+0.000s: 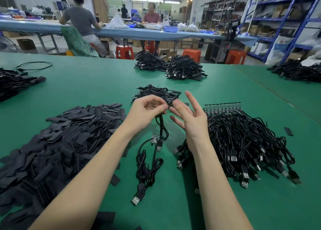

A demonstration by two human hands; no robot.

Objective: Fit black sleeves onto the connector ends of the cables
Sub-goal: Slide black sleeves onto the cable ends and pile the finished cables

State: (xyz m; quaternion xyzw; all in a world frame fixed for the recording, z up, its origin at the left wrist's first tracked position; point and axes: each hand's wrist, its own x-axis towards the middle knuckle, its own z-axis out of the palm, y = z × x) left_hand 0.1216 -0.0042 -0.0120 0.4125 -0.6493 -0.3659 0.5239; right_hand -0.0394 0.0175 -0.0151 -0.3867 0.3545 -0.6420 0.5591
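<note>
The join between the two hands is the hard part to read: the left hand (147, 111) has its fingers curled in around a black sleeve (171, 102), and its own fingertips hide the connector end inside, so how far the sleeve sits on the cable cannot be told. The cable in hand (161, 125) drops out from under that grip in a dark loop and runs down toward the near edge of the green table (90, 77), where a second cable (147, 170) with a small bare circuit board (155, 138) lies coiled, its USB plug (136, 199) pointing at the near edge.

The right hand (190, 116) is spread, fingers straight and fanned apart; only its fingertips (173, 106) reach the sleeve's far end, the palm holding nothing.

Toward the left edge spreads a big heap of loose black sleeves (57, 143), partly cut off by the frame. Toward the right edge lies a bundle of unsleeved cables (246, 143), a row of little boards along its far side. Just beyond the hands sits a small pile of finished cables (156, 91), and two bigger stacks of cables (170, 66) rest at the far edge. More black piles at the left and right borders are cut off.
</note>
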